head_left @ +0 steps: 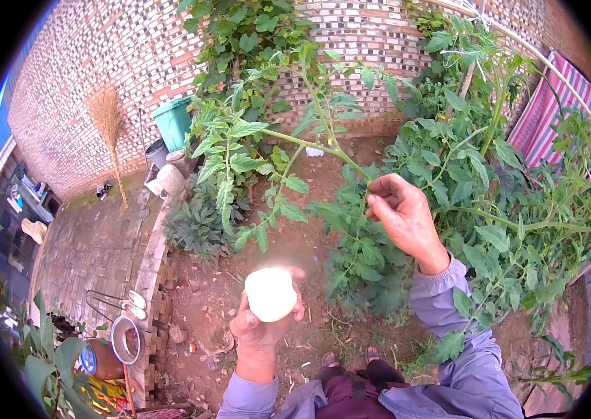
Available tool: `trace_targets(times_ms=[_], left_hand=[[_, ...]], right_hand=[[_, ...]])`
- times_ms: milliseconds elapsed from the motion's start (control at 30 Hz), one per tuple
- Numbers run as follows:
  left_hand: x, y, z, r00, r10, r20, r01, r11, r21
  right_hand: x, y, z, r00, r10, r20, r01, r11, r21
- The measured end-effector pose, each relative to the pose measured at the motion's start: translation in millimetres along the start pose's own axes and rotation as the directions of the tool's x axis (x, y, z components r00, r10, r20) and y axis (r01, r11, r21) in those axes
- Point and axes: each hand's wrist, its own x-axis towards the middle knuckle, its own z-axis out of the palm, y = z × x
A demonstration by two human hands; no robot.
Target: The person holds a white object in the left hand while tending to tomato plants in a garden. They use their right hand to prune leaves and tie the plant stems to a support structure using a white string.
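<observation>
My right hand (404, 220) pinches the end of a green tomato stem (339, 153), with thumb and fingertips closed on it. From there the leafy shoot stretches to the left, with several divided leaves hanging down. Lower and to the left, my left hand (259, 335) is wrapped around a bright white, rounded thing (270, 295). Glare washes out its surface, so I cannot tell its kind. Right of my right hand stand dense tomato plants (477, 188), and some of their leaves overlap my right sleeve.
A brick wall (121, 49) with a climbing vine (247, 35) stands behind. On the left, a straw broom (108, 122) leans near a green bin (173, 120). A metal pan (128, 340) lies by the brick edging. A pale pole (540, 59) crosses the upper right, near striped cloth (554, 112).
</observation>
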Motion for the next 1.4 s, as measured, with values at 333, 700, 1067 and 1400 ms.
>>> trace_targets(times_ms=[333,700,1067,1400], left_hand=[[131.3,35.2,22.1,0.986,0.16,0.047,-0.156,0.79,0.592],[195.2,37.9,26.1,0.994,0.108,-0.004,-0.085,0.802,0.591],[190.9,31.2,27.3,0.983,0.18,0.042,-0.168,0.78,0.603],[183.5,30.9,29.2,0.983,0.175,0.061,-0.175,0.768,0.616]], right_hand=[[145.8,15.8,29.2,0.997,-0.081,0.006,0.072,0.854,-0.516],[167.8,15.5,25.6,0.981,0.084,0.173,0.048,0.764,-0.644],[144.0,-5.6,29.3,0.984,0.173,-0.035,-0.173,0.905,-0.389],[135.8,-17.8,16.9,0.967,0.25,-0.053,-0.255,0.923,-0.29]])
